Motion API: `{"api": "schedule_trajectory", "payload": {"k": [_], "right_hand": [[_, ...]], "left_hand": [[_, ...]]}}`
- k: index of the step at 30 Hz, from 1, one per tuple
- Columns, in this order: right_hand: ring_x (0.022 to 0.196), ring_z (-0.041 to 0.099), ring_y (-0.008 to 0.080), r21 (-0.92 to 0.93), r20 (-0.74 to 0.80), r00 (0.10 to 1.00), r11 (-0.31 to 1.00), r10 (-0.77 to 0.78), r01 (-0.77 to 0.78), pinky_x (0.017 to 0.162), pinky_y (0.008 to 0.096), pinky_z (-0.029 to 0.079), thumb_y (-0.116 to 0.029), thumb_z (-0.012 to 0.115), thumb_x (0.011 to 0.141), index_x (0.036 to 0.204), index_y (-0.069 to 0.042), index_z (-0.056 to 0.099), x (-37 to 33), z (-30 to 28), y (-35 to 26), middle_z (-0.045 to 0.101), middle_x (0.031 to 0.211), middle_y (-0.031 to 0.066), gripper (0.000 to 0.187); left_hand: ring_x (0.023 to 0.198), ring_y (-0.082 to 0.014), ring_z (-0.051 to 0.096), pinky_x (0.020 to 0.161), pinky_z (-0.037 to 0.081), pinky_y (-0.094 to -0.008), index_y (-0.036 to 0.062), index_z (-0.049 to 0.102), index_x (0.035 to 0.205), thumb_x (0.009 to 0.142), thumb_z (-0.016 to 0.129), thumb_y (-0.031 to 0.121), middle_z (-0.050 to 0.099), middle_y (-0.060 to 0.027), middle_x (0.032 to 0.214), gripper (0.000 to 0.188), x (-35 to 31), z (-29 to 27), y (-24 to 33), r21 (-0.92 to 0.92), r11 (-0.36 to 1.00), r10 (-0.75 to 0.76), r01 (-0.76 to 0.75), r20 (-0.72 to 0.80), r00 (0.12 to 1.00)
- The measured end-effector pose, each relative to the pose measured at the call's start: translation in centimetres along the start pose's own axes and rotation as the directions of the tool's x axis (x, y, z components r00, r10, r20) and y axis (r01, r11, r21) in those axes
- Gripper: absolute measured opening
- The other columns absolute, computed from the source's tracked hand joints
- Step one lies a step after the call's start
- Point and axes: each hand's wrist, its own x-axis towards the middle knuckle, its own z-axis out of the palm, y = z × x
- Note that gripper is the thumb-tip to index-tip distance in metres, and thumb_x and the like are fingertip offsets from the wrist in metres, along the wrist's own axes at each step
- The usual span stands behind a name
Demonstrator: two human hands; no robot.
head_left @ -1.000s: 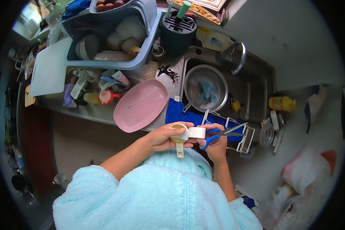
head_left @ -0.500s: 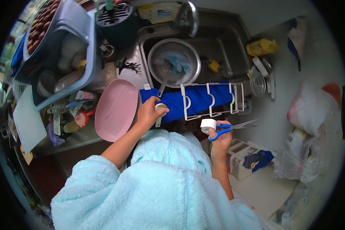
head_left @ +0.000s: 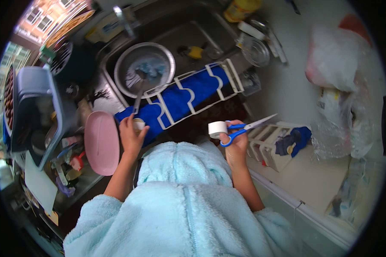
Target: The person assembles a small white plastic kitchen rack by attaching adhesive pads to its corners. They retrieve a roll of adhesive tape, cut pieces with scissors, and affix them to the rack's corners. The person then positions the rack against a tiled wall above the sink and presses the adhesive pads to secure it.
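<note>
My right hand (head_left: 237, 147) is closed around a pair of scissors (head_left: 260, 121) with blue handles, its blades pointing up and to the right. The same hand holds a roll of white tape (head_left: 218, 128) beside the handles. My left hand (head_left: 131, 136) has its thumb and fingers at a small tan round piece with white on it (head_left: 138, 124); the fingers partly hide it. That piece is at the left end of a blue cloth (head_left: 171, 99). A white wire rack (head_left: 192, 100) lies over the cloth along the sink's front edge.
A metal bowl (head_left: 170, 60) with liquid, bluish cloth and a ladle sits in the sink (head_left: 193, 21). Left are a pink oval tray (head_left: 90, 143) and a grey-blue bin (head_left: 59, 103). At right stand a white rack (head_left: 261, 152) and plastic bags (head_left: 334, 60).
My view has turned, so the sink, rack and tray appear shifted left and tilted. The scissors' blades look closer together. Both hands keep their holds.
</note>
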Motion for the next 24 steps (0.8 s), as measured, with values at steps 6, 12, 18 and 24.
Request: {"api": "schedule_trajectory", "payload": {"k": [6, 12, 18, 24], "right_hand": [[0.123, 0.063, 0.0344, 0.304, 0.166, 0.986, 0.952, -0.027, -0.025, 0.110, 0.0516, 0.050, -0.001, 0.084, 0.082, 0.125, -0.012, 0.051, 2.2, -6.3, -2.9, 0.065, 0.122, 0.0117, 0.055], [0.125, 0.063, 0.0363, 0.322, 0.141, 0.969, 0.935, -0.204, 0.149, 0.106, 0.0490, 0.053, 0.002, 0.083, 0.082, 0.122, -0.012, 0.049, 3.2, -12.9, -5.5, 0.065, 0.123, 0.0143, 0.055], [0.127, 0.061, 0.0299, 0.008, -0.014, 0.978, 0.978, -0.209, 0.209, 0.104, 0.0397, 0.054, 0.003, 0.079, 0.086, 0.124, -0.007, 0.046, 1.0, -24.8, -5.4, 0.062, 0.134, 0.0203, 0.052], [0.108, 0.065, 0.0184, -0.302, -0.767, 0.596, 0.953, -0.240, -0.005, 0.096, 0.0335, 0.052, -0.005, 0.076, 0.092, 0.115, -0.004, 0.055, -0.9, -43.9, 3.8, 0.067, 0.116, 0.0109, 0.031]], "left_hand": [[0.119, -0.0323, 0.055, 0.097, 0.047, -0.0400, -0.0005, 0.058, 0.134, 0.093, 0.071, 0.010, 0.052, -0.0201, 0.132, 0.044, 1.3, -0.9, 10.2, -0.121, 0.982, 0.107, -0.147, -0.287, 0.952], [0.113, -0.0245, 0.065, 0.093, 0.056, -0.0358, 0.0003, 0.059, 0.127, 0.082, 0.082, 0.001, 0.060, -0.0123, 0.122, 0.051, 0.5, 2.7, 32.2, -0.775, 0.630, 0.444, 0.053, 0.414, 0.795], [0.109, -0.0208, 0.065, 0.091, 0.059, -0.0334, 0.0008, 0.059, 0.117, 0.083, 0.078, -0.006, 0.057, -0.0100, 0.119, 0.040, -1.2, 9.3, 43.1, -0.739, 0.673, 0.576, 0.034, 0.552, 0.603], [0.112, -0.0190, 0.063, 0.097, 0.055, -0.0314, 0.0022, 0.059, 0.126, 0.087, 0.070, -0.009, 0.056, -0.0071, 0.120, 0.042, -3.0, 12.5, 45.7, -0.737, 0.666, 0.621, 0.116, 0.634, 0.460]]}}
